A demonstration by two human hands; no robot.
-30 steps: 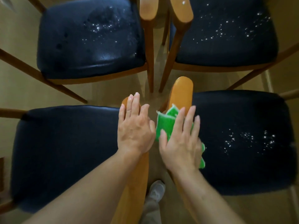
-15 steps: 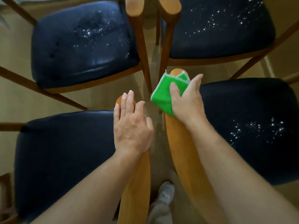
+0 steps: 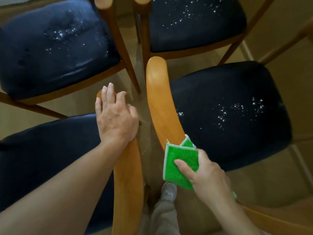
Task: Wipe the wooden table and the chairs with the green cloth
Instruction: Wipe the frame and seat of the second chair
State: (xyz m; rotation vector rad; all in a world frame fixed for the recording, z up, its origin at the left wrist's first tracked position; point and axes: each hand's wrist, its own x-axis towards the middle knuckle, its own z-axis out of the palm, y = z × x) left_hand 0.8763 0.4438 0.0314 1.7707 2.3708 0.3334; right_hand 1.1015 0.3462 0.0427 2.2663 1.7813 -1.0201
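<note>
I look down on several wooden chairs with dark blue seats. My right hand (image 3: 205,173) grips the folded green cloth (image 3: 178,164) on the curved wooden backrest (image 3: 160,102) of the near right chair, low along the rail. Flat on the top of the near left chair's backrest (image 3: 128,187) lies my left hand (image 3: 115,116), its fingers straight. The near right seat (image 3: 237,116) carries white specks. The near left seat (image 3: 47,158) looks plain dark.
Two more chairs stand beyond, the far left seat (image 3: 55,48) and the far right seat (image 3: 194,22) both speckled white. Beige floor (image 3: 271,175) shows between them. My trouser leg and shoe (image 3: 168,192) stand in the gap between the two near backrests.
My right hand has slid the green cloth from the far tip of the right backrest down the rail toward me. My left hand stays on the left backrest.
</note>
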